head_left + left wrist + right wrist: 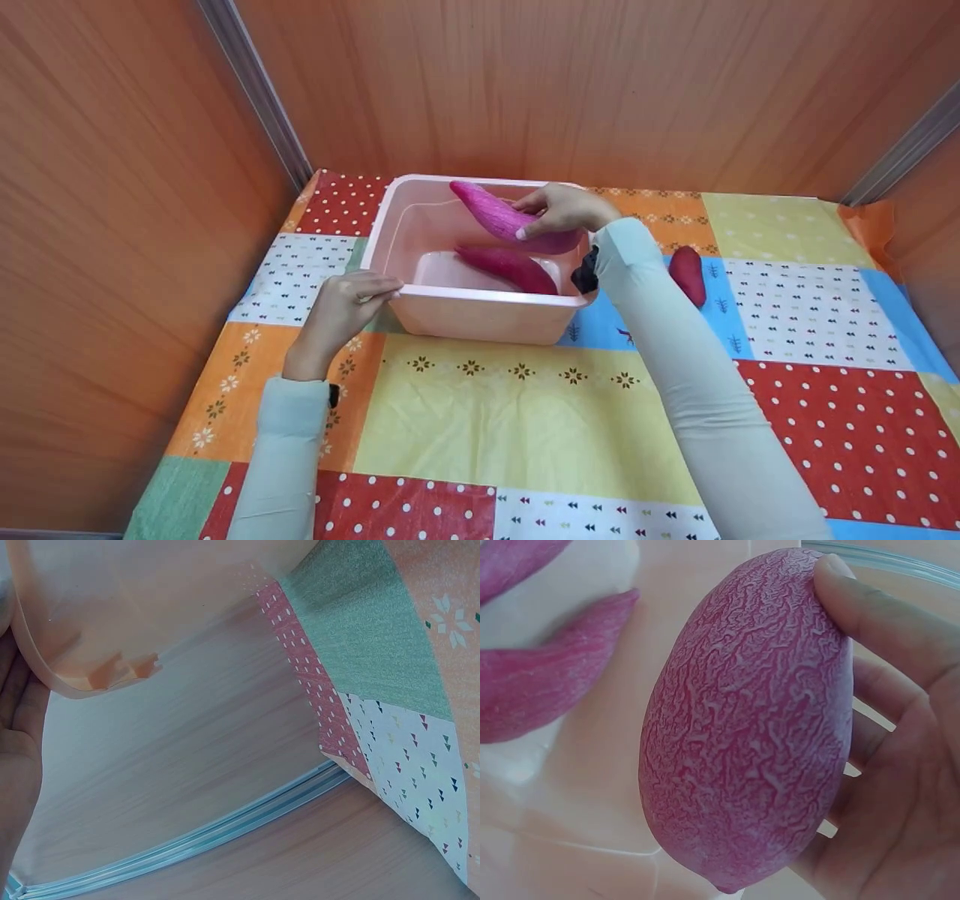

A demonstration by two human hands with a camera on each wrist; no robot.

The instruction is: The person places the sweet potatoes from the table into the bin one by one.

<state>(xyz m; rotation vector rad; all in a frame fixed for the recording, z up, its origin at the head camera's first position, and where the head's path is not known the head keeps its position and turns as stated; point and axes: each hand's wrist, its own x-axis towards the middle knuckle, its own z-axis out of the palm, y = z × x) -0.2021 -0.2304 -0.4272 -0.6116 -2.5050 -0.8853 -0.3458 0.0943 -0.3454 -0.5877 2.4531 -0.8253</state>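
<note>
My right hand grips a pink sweet potato over the right side of a pale pink plastic bin. In the right wrist view its wrinkled skin fills the middle, with the thumb on top and the fingers behind. A darker sweet potato lies on the bin floor beneath it. At the near left corner my left hand pinches the bin's rim. The left wrist view catches only part of that left hand, against the bin wall.
A small dark red sweet potato lies on the patchwork-print tablecloth, right of the bin and beside my right forearm. Wood-grain panels stand behind the bin and on both sides, with metal strips at the corners.
</note>
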